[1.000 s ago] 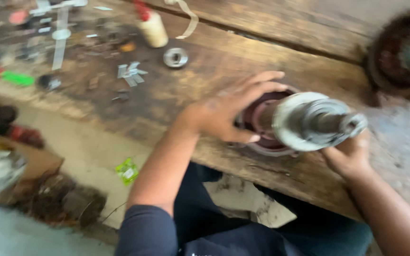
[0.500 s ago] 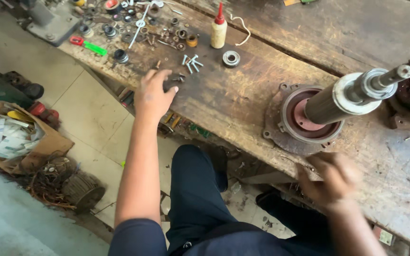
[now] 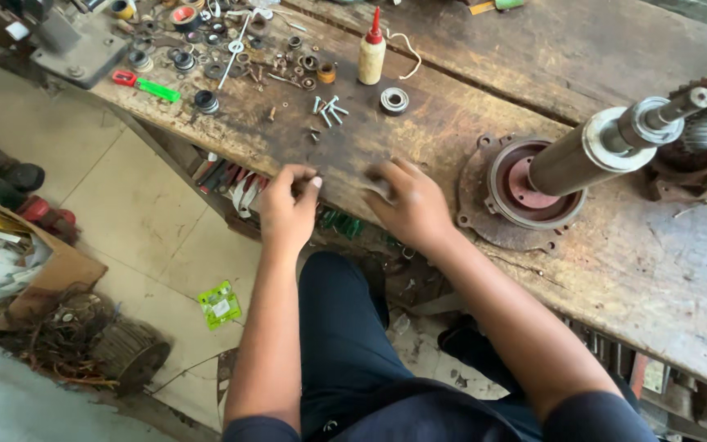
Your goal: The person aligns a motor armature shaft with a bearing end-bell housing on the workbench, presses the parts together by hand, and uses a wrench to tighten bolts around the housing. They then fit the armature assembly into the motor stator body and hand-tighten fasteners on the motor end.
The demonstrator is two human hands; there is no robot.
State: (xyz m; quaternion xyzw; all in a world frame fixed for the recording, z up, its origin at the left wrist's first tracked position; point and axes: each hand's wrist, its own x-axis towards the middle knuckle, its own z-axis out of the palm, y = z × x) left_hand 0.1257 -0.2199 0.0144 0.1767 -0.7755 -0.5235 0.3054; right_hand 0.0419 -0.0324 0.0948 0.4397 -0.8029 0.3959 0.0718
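Worn wood bench (image 3: 533, 49) w/ hands (image 3: 407, 205), tiled floor (image 3: 149, 213).

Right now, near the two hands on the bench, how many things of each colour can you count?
Green-handled tool: 1
Cream bottle with red cap: 1
Silver bearing ring: 1
Rust-brown motor housing with shaft: 1
Total: 4

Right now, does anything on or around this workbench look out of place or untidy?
Yes. Small screws lie loose on the wooden bench, just beyond the left hand and the right hand. A green packet lies on the floor, and a tangle of wire sits beside a torn cardboard box.
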